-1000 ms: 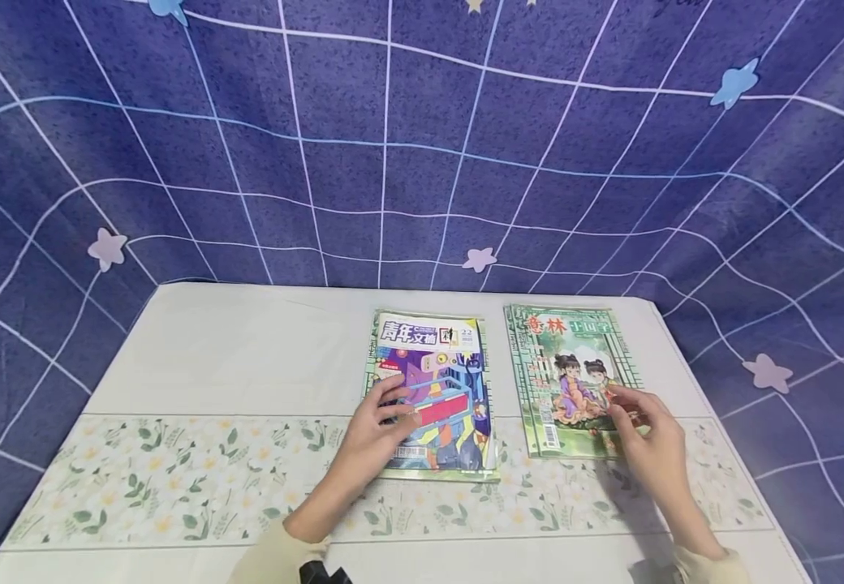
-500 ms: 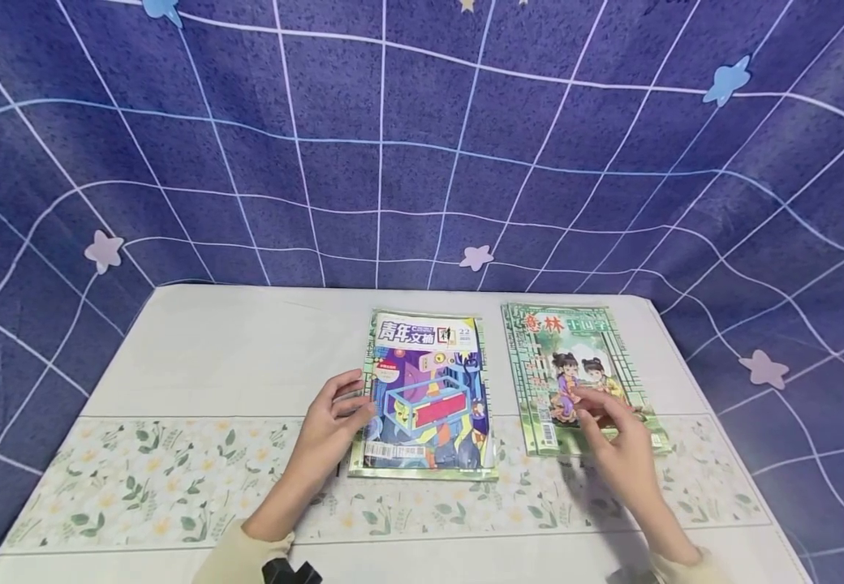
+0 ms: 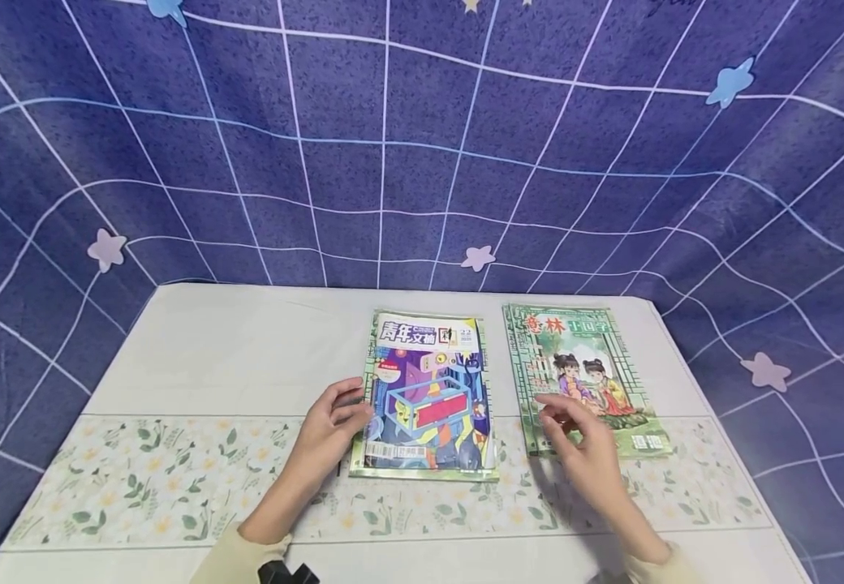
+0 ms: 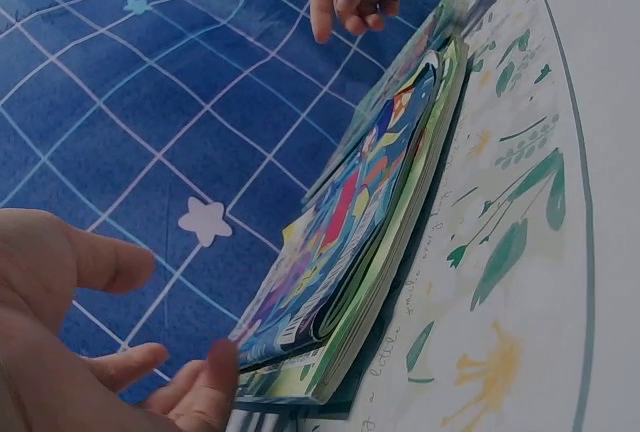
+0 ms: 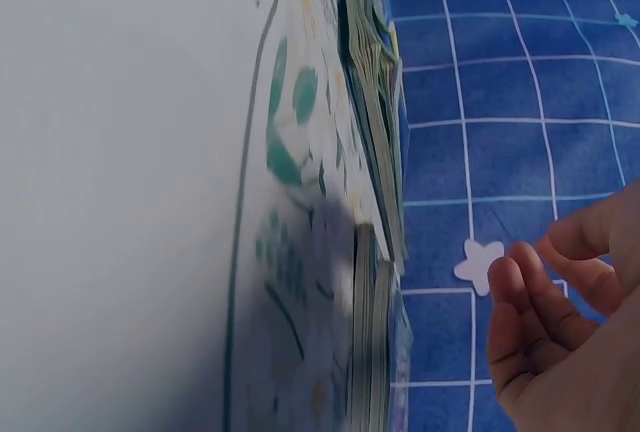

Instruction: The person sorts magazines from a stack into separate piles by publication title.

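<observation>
Left hand [image 3: 325, 430], right hand [image 3: 584, 446]: fingers loosely curved, both empty. Magazine stack [image 3: 429, 405] just right of left hand: probably floppy, slick; pinch nearest long edge.

On the tabletop [image 3: 239, 349], the left pile of magazines [image 3: 429, 397] lies near the middle; the right pile [image 3: 600, 361] sits at its three o'clock, a gap between. The left hand [image 3: 325, 428] is between eight and nine o'clock, at the left pile's edge; the right hand [image 3: 588, 450] is over the right pile's six o'clock edge. The curtain [image 3: 422, 170] hangs at twelve, behind.
</observation>
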A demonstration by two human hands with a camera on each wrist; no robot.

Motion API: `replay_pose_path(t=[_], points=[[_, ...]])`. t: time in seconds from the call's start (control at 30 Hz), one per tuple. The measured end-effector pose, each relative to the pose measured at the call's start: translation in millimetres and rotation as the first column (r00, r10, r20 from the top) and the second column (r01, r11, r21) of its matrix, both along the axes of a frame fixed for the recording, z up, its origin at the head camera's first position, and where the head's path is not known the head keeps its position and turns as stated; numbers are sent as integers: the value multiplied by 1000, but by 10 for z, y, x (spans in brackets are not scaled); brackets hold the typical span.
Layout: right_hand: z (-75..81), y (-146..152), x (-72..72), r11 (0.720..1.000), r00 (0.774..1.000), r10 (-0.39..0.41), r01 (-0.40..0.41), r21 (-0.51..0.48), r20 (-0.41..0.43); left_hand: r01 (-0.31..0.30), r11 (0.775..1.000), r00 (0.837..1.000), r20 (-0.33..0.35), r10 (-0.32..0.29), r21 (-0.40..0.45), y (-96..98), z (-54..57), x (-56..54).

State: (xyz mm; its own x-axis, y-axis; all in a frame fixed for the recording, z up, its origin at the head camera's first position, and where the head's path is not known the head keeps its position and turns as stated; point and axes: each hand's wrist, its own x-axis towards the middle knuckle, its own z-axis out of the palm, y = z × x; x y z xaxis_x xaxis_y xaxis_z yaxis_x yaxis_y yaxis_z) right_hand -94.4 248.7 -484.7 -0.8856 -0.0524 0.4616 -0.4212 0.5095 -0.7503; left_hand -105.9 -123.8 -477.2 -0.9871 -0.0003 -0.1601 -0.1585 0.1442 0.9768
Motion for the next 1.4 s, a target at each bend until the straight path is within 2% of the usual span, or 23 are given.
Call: replay_pose_path(t=[0.2,0.33,0.47,0.6,0.7,0.8,0.9,1.07,1.4], points=[[-39,-95,-30,991,987,86,-71,-110,136,52,999,999,-1,-52,13,-22,-30,14],[-58,-180,-27,983,963,140,-106,-152,230,73,997,997,-3,-73,6,-29,-36,28],[-83,-281,-17,973,930,181,-122,-197,319,66,998,998,4,-66,-4,-25,-26,34],[-124,-377,-19,964,885,193,-90,-250,423,46,999,999,14,-46,-28,-22,-31,34],[-151,-423,-25,964,850,165,-31,-265,500,42,998,999,22,-41,-40,-19,-40,29],[-171,-445,-32,963,825,133,24,-269,549,44,999,999,27,-43,-31,-17,-42,21],[-179,-455,-44,965,807,123,40,-261,578,42,998,999,25,-41,-37,-18,-45,15],[-190,-474,-69,968,798,130,26,-249,588,31,998,999,22,-30,-50,-21,-47,11],[-215,-493,-48,971,813,124,19,-239,569,32,999,999,32,-30,-41,23,-35,3]])
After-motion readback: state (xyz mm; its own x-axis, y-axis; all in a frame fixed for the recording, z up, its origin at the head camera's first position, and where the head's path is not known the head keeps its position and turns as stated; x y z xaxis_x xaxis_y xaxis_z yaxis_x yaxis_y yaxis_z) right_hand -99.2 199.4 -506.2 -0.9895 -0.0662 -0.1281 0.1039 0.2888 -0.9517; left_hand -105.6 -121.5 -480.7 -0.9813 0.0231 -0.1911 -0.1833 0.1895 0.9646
